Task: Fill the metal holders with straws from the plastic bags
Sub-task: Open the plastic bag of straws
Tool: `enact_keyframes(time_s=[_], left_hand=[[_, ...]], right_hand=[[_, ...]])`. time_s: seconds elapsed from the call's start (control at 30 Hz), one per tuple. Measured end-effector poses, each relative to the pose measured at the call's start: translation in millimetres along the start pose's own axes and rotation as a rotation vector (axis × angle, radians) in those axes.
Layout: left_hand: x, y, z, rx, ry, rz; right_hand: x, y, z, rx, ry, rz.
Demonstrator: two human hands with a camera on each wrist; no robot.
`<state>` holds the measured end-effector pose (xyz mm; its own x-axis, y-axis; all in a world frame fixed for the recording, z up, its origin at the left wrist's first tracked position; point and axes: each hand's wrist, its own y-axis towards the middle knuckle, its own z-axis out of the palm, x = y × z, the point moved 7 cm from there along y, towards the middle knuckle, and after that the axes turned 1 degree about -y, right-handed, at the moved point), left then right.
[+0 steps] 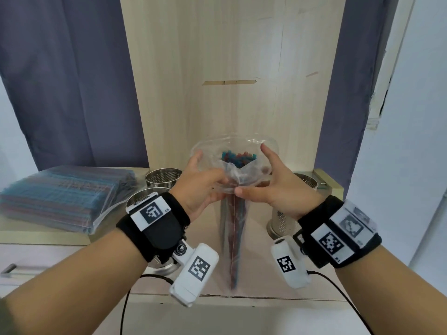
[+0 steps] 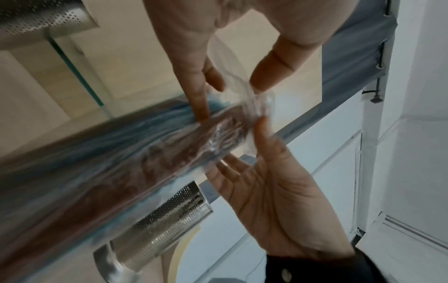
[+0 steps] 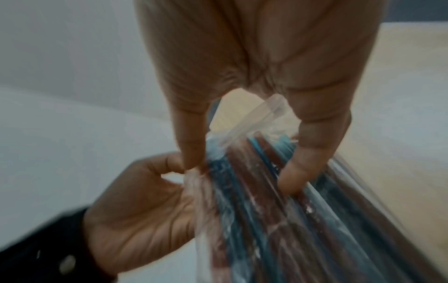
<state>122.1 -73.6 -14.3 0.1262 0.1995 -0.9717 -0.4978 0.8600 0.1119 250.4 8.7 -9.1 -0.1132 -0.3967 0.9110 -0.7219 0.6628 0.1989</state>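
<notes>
A clear plastic bag of blue and red straws [image 1: 233,228] stands upright in front of me, its mouth spread at the top. My left hand [image 1: 210,180] pinches the bag's left rim with curled fingers. On the other side my right hand [image 1: 251,168] holds the rim between thumb and raised fingers. The left wrist view shows my left hand [image 2: 230,101] nipping the crumpled rim above the bag [image 2: 121,153]. From the right wrist, my right hand [image 3: 240,172] spans the bag [image 3: 278,220]. Perforated metal holders stand at back left [image 1: 163,177], by my left wrist [image 1: 139,199] and at right [image 1: 306,183].
A stack of full straw bags [image 1: 60,197] lies on the counter [image 1: 43,234] at left. A pale wooden panel [image 1: 229,68] rises behind, with blue curtains on both sides. A drawer handle [image 1: 9,269] is at the lower left. Cables hang from both wrist cameras.
</notes>
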Motion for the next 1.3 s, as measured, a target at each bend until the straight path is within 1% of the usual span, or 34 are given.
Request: enact_keyframes(time_s=[0.07,0.13,0.17,0.23,0.27,0.3,0.37,0.4,0.43,0.5,0.57,0.6,0.63,0.7,0.73,0.77,0.87,0.93,1.0,1.1,1.13,1.17,1.2,1.23,1.27,1.3], left_hand=[[-2,0,-2,0.001,0.100,0.033],[-2,1,-2,0.018,0.248,0.089],[0,1,-2,0.028,0.323,0.115],[7,0,-5,0.047,0.434,0.143],[12,0,-6,0.063,0.452,0.140],[18,-2,-7,0.091,0.453,0.130],[29,-5,-8,0.140,0.481,0.123],[31,-8,-8,0.146,0.502,0.144],[32,-10,-7,0.142,0.518,0.179],[28,-13,-8,0.097,0.560,0.243],[20,-12,-12,0.012,0.718,0.266],[16,-12,-12,-0.004,0.797,0.272],[14,-11,-11,0.032,0.799,0.271],[16,-5,-7,0.177,0.631,0.248],[19,-2,-6,0.233,0.571,0.235],[21,1,-8,0.246,0.547,0.236],[28,7,-9,0.257,0.568,0.237],[37,11,-9,0.320,0.557,0.196],[42,13,-4,0.387,0.555,0.180],[36,12,4,0.412,0.629,0.231],[36,12,5,0.403,0.675,0.240],[36,13,5,0.363,0.736,0.258],[38,16,-1,0.272,0.830,0.266],[41,17,-9,0.139,0.948,0.255],[46,18,-18,0.009,1.041,0.234],[50,16,-23,-0.075,1.060,0.249]], right_hand=[[0,2,-5,-0.112,-0.123,-0.030],[-6,6,-5,-0.164,-0.129,-0.035],[-12,9,-3,-0.166,-0.053,-0.023],[-26,10,0,-0.157,0.261,0.026],[-31,10,2,-0.157,0.427,0.046],[-37,10,2,-0.174,0.543,0.050],[-48,9,0,-0.218,0.575,0.045],[-50,9,3,-0.209,0.558,0.037],[-54,10,6,-0.184,0.519,0.032],[-54,10,12,-0.089,0.380,0.014],[-44,6,12,0.002,0.197,0.027],[-40,7,9,0.033,0.096,0.023],[-36,10,5,0.059,-0.024,0.010],[-31,19,-2,0.085,-0.277,-0.027],[-29,22,-3,0.093,-0.363,-0.044],[-27,25,-2,0.112,-0.372,-0.065],[-26,31,4,0.223,-0.217,-0.110],[-31,32,6,0.276,-0.222,-0.107],[-38,35,10,0.324,-0.173,-0.114],[-41,33,23,0.443,-0.024,-0.155],[-42,31,27,0.462,0.015,-0.174],[-44,30,29,0.435,0.039,-0.178],[-47,30,27,0.367,0.069,-0.180],[-50,30,21,0.256,0.080,-0.202],[-51,30,13,0.106,0.071,-0.242],[-54,30,6,-0.034,0.054,-0.266]])
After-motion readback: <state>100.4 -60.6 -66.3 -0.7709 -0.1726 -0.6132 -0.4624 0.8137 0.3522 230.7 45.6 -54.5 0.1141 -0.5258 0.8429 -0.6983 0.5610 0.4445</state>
